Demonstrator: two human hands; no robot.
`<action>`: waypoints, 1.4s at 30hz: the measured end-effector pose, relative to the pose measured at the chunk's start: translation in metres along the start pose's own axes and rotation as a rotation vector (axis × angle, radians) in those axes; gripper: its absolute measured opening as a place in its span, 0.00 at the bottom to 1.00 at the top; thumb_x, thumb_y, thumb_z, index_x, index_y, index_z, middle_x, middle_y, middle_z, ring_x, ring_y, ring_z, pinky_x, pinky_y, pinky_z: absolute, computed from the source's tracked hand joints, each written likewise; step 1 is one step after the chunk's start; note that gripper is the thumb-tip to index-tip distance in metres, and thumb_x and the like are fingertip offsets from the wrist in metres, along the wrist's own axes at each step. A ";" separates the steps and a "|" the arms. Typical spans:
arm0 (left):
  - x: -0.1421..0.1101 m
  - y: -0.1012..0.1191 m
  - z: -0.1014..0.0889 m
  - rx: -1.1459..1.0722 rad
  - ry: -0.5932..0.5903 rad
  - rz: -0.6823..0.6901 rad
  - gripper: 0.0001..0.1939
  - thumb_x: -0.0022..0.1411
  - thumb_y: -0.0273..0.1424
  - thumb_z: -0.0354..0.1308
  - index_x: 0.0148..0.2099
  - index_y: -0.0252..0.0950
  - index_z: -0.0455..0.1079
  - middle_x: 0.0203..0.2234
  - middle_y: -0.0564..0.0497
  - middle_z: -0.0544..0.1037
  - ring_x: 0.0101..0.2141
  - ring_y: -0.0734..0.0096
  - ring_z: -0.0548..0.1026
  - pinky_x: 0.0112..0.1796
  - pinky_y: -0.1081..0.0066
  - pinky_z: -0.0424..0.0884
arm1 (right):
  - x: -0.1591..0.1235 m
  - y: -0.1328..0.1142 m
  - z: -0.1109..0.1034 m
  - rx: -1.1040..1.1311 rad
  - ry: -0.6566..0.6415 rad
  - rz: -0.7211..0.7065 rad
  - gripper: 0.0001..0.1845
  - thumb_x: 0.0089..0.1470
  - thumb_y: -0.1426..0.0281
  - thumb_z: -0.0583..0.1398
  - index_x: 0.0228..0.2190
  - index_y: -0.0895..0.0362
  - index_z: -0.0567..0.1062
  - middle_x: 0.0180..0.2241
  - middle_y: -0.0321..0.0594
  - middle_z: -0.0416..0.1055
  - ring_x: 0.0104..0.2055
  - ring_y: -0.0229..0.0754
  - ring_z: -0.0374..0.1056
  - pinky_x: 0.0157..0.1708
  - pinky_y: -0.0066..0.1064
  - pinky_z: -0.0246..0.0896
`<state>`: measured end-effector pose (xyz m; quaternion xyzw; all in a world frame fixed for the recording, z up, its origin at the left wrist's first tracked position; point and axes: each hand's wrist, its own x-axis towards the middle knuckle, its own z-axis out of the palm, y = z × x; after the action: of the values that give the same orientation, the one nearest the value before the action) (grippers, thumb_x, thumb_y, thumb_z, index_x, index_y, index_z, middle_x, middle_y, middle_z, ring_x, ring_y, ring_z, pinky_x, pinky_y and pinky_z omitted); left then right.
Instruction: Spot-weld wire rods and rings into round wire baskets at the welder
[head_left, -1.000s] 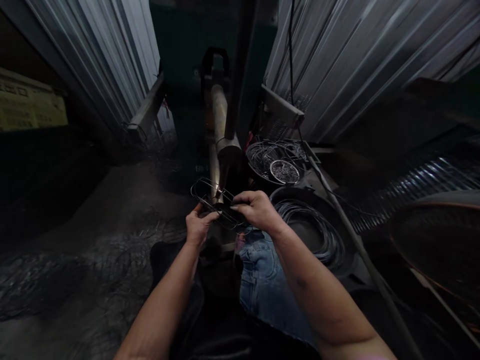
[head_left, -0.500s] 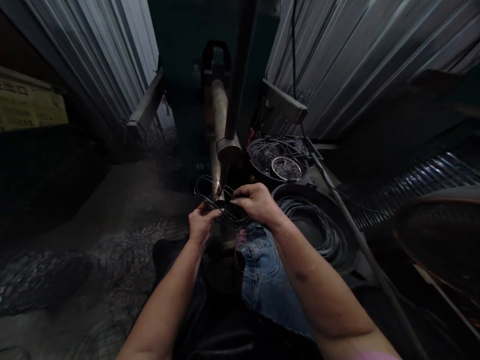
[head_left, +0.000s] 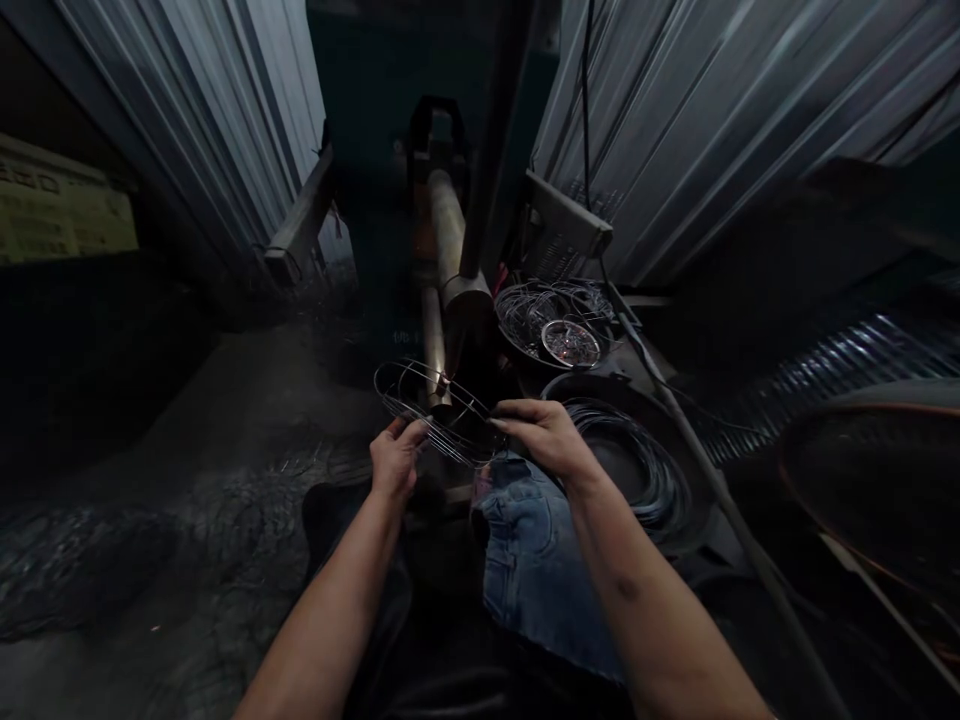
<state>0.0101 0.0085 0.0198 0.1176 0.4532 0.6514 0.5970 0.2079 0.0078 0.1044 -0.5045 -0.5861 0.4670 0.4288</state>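
Yellow printed box (head_left: 67, 210) far left, dark wire tangle (head_left: 82, 565) on floor below. Corrugated panels (head_left: 712, 120) both sides, black cable (head_left: 586, 110) hanging at right. Wire coil (head_left: 667, 490) in dark basin (head_left: 609, 458); orange-rimmed round object (head_left: 885, 480) further right.

Corrugated metal walls (head_left: 675, 120); faded denim cloth (head_left: 529, 550).

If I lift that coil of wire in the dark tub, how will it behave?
The coil of wire will probably flex and splay: its strands look thin and loose. Lying flat in the dark tub, it seems unlikely to roll.
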 end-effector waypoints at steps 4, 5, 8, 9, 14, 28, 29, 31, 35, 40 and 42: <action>0.005 -0.001 0.003 -0.028 0.018 -0.049 0.21 0.32 0.31 0.72 0.31 0.30 0.71 0.25 0.49 0.77 0.26 0.70 0.75 0.32 0.69 0.70 | 0.017 0.000 0.013 -0.017 0.055 -0.046 0.15 0.38 0.63 0.67 0.29 0.59 0.81 0.29 0.40 0.76 0.33 0.44 0.71 0.36 0.33 0.66; 0.007 -0.001 0.003 -0.032 0.022 -0.067 0.21 0.32 0.31 0.72 0.31 0.30 0.71 0.24 0.49 0.76 0.26 0.69 0.75 0.31 0.69 0.70 | 0.021 -0.002 0.016 -0.037 0.059 -0.072 0.15 0.38 0.63 0.66 0.29 0.59 0.81 0.29 0.40 0.76 0.33 0.44 0.71 0.36 0.33 0.66; 0.010 -0.003 0.003 -0.039 0.040 -0.133 0.21 0.32 0.33 0.72 0.30 0.31 0.70 0.21 0.50 0.74 0.24 0.68 0.75 0.29 0.67 0.70 | 0.032 -0.008 0.023 -0.109 0.076 -0.145 0.13 0.40 0.64 0.64 0.29 0.59 0.81 0.31 0.40 0.77 0.36 0.45 0.72 0.40 0.34 0.65; 0.010 -0.004 0.003 -0.043 0.048 -0.151 0.21 0.32 0.33 0.72 0.30 0.31 0.70 0.21 0.51 0.74 0.23 0.67 0.75 0.29 0.67 0.70 | 0.035 -0.009 0.025 -0.127 0.084 -0.162 0.12 0.41 0.65 0.64 0.29 0.58 0.81 0.31 0.39 0.77 0.36 0.45 0.72 0.41 0.34 0.65; 0.010 -0.010 0.004 -0.064 0.066 -0.198 0.21 0.34 0.32 0.72 0.31 0.32 0.69 0.21 0.51 0.73 0.22 0.68 0.74 0.26 0.69 0.69 | 0.037 -0.010 0.028 -0.182 0.113 -0.181 0.09 0.42 0.68 0.63 0.28 0.57 0.80 0.30 0.38 0.78 0.35 0.45 0.73 0.39 0.33 0.65; 0.022 -0.010 0.005 -0.043 0.014 -0.192 0.22 0.34 0.35 0.72 0.32 0.32 0.68 0.25 0.49 0.74 0.26 0.67 0.75 0.32 0.66 0.70 | 0.039 -0.008 0.028 -0.424 0.183 -0.144 0.07 0.46 0.70 0.63 0.31 0.53 0.81 0.31 0.35 0.78 0.36 0.42 0.73 0.38 0.29 0.65; 0.021 -0.010 0.005 -0.045 0.013 -0.190 0.23 0.34 0.35 0.72 0.33 0.33 0.68 0.25 0.50 0.74 0.26 0.67 0.75 0.32 0.66 0.70 | 0.038 -0.009 0.028 -0.446 0.191 -0.136 0.07 0.45 0.70 0.64 0.31 0.52 0.81 0.31 0.35 0.78 0.36 0.42 0.73 0.38 0.29 0.65; 0.020 -0.010 0.005 -0.047 0.018 -0.191 0.23 0.33 0.34 0.72 0.33 0.33 0.67 0.24 0.51 0.73 0.25 0.67 0.75 0.31 0.66 0.70 | 0.037 -0.011 0.029 -0.485 0.201 -0.122 0.08 0.45 0.70 0.64 0.31 0.52 0.81 0.31 0.35 0.78 0.36 0.42 0.73 0.38 0.28 0.65; 0.018 -0.010 0.005 -0.042 0.018 -0.206 0.23 0.33 0.34 0.72 0.32 0.34 0.66 0.22 0.52 0.72 0.25 0.66 0.75 0.30 0.65 0.70 | 0.036 -0.016 0.031 -0.540 0.207 -0.105 0.08 0.46 0.70 0.64 0.32 0.52 0.81 0.31 0.35 0.78 0.36 0.41 0.73 0.37 0.28 0.64; 0.019 -0.008 0.008 -0.038 -0.010 -0.209 0.20 0.35 0.34 0.71 0.30 0.33 0.67 0.22 0.51 0.72 0.25 0.67 0.74 0.31 0.66 0.70 | 0.033 -0.031 0.032 -0.610 0.220 -0.060 0.09 0.46 0.69 0.65 0.33 0.51 0.81 0.33 0.36 0.78 0.38 0.44 0.72 0.40 0.32 0.63; 0.015 -0.006 0.005 -0.045 -0.022 -0.199 0.18 0.35 0.31 0.70 0.30 0.33 0.68 0.23 0.50 0.73 0.26 0.67 0.75 0.32 0.66 0.70 | 0.027 -0.034 0.031 -0.629 0.209 -0.035 0.09 0.45 0.69 0.65 0.33 0.51 0.81 0.34 0.36 0.78 0.39 0.45 0.72 0.41 0.33 0.63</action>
<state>0.0136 0.0230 0.0129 0.0657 0.4414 0.5977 0.6660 0.1678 0.0296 0.1329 -0.6470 -0.6632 0.2014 0.3178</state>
